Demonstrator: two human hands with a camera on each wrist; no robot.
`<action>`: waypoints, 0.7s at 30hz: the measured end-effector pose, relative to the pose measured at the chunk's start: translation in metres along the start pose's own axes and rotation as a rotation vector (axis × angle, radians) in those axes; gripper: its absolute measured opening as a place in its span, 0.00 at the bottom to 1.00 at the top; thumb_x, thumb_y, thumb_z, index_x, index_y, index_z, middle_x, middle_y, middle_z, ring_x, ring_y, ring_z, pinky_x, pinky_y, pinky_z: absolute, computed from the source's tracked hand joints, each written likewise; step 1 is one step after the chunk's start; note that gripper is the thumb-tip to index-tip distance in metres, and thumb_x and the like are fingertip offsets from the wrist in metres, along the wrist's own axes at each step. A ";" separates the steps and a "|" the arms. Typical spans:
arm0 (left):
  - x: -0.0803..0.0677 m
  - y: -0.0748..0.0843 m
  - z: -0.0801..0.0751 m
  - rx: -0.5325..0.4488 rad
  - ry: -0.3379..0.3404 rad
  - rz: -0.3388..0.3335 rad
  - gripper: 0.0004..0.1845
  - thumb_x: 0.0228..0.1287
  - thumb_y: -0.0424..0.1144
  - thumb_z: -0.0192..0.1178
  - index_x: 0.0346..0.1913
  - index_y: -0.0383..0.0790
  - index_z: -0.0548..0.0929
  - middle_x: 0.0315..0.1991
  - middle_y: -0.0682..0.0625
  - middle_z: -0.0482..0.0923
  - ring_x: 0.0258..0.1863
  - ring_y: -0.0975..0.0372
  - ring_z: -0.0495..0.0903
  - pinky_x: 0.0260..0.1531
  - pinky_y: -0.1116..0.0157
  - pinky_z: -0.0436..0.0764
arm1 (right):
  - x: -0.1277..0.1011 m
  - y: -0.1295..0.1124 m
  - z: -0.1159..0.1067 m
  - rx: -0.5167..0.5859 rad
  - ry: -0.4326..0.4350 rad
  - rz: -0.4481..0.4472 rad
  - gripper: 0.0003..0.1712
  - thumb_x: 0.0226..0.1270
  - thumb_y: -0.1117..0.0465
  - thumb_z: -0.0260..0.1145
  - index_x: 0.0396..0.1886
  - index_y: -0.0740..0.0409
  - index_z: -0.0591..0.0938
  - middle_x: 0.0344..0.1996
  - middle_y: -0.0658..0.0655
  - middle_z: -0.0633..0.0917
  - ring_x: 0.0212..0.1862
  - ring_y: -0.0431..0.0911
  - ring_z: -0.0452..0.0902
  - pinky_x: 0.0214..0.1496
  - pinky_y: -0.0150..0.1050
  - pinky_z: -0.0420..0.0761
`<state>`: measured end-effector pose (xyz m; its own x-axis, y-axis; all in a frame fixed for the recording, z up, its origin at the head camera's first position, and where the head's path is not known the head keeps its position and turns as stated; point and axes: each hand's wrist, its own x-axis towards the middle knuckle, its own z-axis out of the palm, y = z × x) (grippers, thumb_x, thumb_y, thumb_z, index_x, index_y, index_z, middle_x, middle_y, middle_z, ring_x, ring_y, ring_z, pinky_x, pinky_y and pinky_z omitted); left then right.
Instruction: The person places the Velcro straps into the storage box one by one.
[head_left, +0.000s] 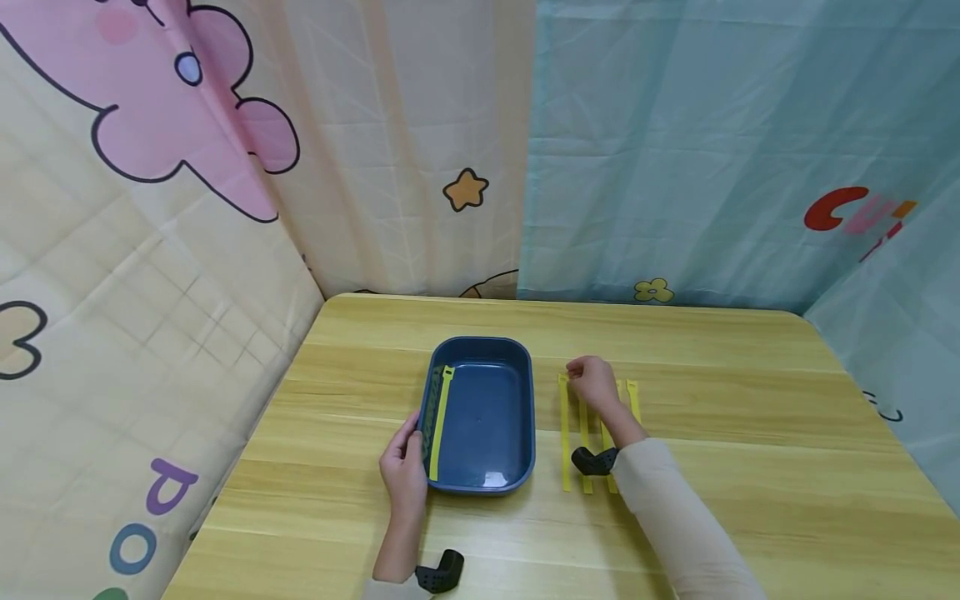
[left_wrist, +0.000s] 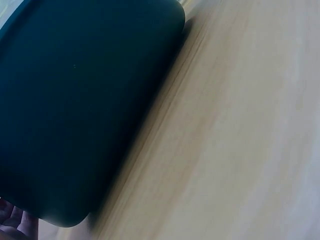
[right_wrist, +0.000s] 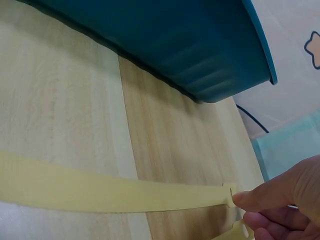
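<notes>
My left hand (head_left: 405,471) grips the left rim of a dark blue plastic tray (head_left: 483,492); its fingertips (left_wrist: 15,220) show at the lower left in the left wrist view. One yellow cable strap (head_left: 442,425) with a slotted head lies lengthwise inside the tray, along its left wall. Right of the tray, my right hand (head_left: 594,383) pinches the slotted head of the leftmost yellow cable strap (right_wrist: 125,194) between thumb and finger. Several more yellow straps (head_left: 585,467) lie side by side under and beside that hand, partly hidden by it and the forearm.
The wooden table (head_left: 750,400) carries the tray and straps. Printed curtains (head_left: 420,150) stand behind the table's far edge and along its sides. A black wrist camera mount (head_left: 592,461) sits on the right wrist, above the straps.
</notes>
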<state>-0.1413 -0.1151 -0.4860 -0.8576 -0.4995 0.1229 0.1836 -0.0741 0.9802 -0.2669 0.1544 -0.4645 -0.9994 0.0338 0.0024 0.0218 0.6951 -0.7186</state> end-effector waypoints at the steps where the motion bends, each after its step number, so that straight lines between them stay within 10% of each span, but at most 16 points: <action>1: 0.000 0.000 0.000 0.000 0.000 -0.001 0.16 0.65 0.26 0.46 0.54 0.26 0.76 0.54 0.36 0.73 0.54 0.57 0.71 0.44 0.77 0.72 | 0.000 0.000 0.001 -0.009 -0.003 -0.003 0.16 0.51 0.76 0.61 0.42 0.73 0.80 0.36 0.64 0.82 0.40 0.53 0.76 0.44 0.46 0.76; 21: 0.001 -0.003 0.000 -0.011 -0.013 0.010 0.17 0.65 0.26 0.46 0.54 0.24 0.74 0.54 0.35 0.73 0.57 0.55 0.69 0.48 0.76 0.70 | 0.001 -0.006 0.001 -0.171 -0.085 -0.096 0.20 0.52 0.76 0.61 0.48 0.74 0.78 0.45 0.69 0.80 0.46 0.56 0.75 0.44 0.48 0.76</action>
<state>-0.1427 -0.1156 -0.4890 -0.8618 -0.4890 0.1349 0.1976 -0.0788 0.9771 -0.2678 0.1494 -0.4608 -0.9955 -0.0946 0.0013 -0.0772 0.8044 -0.5890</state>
